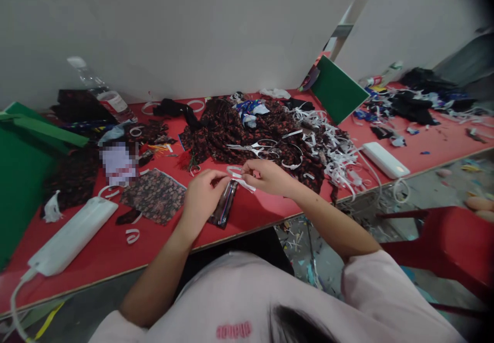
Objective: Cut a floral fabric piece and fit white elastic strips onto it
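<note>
At the near edge of the red table [154, 240], my left hand [203, 196] is closed, its fingertips pinched at the top end of a narrow dark piece [224, 208] with a bluish stripe along it. The lower end of that piece rests on the table. Just to its right, my right hand [266, 177] is closed in a pinch on a thin white strip [246, 184]. The two hands' fingertips are close together. Scissors [252, 150] lie open beyond them on a heap of dark flowered fabric [219, 132]. A flat flowered cloth piece [156, 196] lies left of my left hand.
White power strips [73, 237] [386, 160] lie at left and right. Green boards [337, 88] stand on the table. A plastic bottle [111, 101] leans at the back left. White strip scraps [335, 152] are piled right of the fabric. A red stool [451, 240] stands at right.
</note>
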The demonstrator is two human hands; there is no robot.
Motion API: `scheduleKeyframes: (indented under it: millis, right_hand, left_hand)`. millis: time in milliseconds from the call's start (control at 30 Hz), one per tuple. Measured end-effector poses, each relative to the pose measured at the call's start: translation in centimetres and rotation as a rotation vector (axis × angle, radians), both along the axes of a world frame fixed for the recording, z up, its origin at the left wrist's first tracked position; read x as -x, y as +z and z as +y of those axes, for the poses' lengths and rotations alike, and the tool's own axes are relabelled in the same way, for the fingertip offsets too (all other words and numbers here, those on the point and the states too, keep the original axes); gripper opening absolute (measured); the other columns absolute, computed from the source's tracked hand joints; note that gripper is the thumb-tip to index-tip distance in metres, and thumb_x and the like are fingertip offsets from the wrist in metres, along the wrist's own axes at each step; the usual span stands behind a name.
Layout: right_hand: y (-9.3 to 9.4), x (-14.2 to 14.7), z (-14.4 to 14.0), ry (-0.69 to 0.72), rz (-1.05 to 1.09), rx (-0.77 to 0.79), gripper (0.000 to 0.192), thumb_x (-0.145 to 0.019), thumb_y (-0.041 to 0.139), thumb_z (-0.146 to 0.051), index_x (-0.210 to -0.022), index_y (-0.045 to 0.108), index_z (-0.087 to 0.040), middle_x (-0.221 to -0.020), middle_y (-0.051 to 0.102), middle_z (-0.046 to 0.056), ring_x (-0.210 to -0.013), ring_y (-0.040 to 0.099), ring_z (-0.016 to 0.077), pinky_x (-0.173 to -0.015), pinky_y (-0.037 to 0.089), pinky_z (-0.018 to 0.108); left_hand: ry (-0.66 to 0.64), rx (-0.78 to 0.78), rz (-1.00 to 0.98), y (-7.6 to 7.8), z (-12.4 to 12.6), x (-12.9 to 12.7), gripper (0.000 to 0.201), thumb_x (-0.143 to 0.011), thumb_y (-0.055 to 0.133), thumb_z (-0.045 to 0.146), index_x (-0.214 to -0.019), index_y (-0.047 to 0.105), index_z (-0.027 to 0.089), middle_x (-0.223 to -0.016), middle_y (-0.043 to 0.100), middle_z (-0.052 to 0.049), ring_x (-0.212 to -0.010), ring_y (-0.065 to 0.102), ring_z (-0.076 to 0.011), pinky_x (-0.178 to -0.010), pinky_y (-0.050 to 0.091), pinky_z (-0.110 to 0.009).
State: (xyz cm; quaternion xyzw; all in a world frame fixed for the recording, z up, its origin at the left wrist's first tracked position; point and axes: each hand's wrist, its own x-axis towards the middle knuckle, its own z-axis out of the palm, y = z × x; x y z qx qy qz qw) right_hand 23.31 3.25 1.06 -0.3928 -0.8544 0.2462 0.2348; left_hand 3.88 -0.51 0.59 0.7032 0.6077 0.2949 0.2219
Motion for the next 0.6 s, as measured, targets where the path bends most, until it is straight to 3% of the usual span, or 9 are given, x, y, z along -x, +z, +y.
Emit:
scheduleKeyframes:
  millis: [200,433,600]
  right_hand:
    - [0.1,0.1,-1.1,-0.044,-0.006,-0.126,0.010,-0.080,0.048,-0.014,-0.077,0.057,-0.015,-0.072,0.060,0.001,-0.067,0.049,0.0116,-0.064,0.034,0.022]
    - [-0.2,-0.1,-1.1,-0.185,-0.036,-0.160,0.014,-0.088,0.045,-0.020,-0.087,0.058,-0.015,-0.081,0.062,0.005,-0.073,0.054,0.0141,-0.067,0.037,0.024]
    - [0.0,0.1,-1.4,-0.177,0.050,-0.164,0.015,-0.090,0.042,-0.020,-0.086,0.056,-0.015,-0.082,0.061,0.004,-0.076,0.055,0.0142,-0.069,0.039,0.024]
  left_hand:
    - [-0.044,0.144,-0.247,0.2,0.8,-1.0,0.025,-0.075,0.056,0.037,-0.082,0.068,0.017,-0.079,0.071,-0.003,-0.072,0.062,-0.0166,-0.067,0.044,-0.024]
    - [0.038,0.104,-0.290,-0.5,2.4,-0.2,0.022,-0.073,0.055,0.035,-0.071,0.064,0.015,-0.065,0.064,0.000,-0.062,0.055,-0.0133,-0.060,0.040,-0.023]
    - [-0.001,0.198,-0.342,-1.0,2.8,0.2,0.023,-0.070,0.058,0.036,-0.072,0.066,0.014,-0.068,0.066,-0.001,-0.066,0.057,-0.0142,-0.063,0.041,-0.023]
